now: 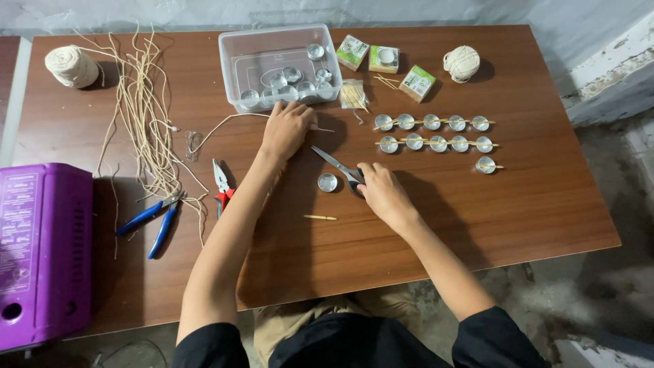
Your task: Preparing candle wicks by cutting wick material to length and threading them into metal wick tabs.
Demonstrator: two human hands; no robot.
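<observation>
At your nine o'clock, cut lengths of twine (146, 123) lie beside blue-handled pliers (151, 219) on the worktop (286, 245). Your left hand (286, 128) rests palm down with fingers curled on one twine strand, just below the clear plastic tub (235, 68). At twelve o'clock, a small metal cup (328, 182) sits between your hands. Your right hand (381, 191) grips the scissors (335, 163), blades pointing to ten o'clock.

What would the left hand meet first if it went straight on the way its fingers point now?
Probably the clear plastic tub holding metal cups: the left hand points up the table, fingertips just short of its near wall.
</observation>
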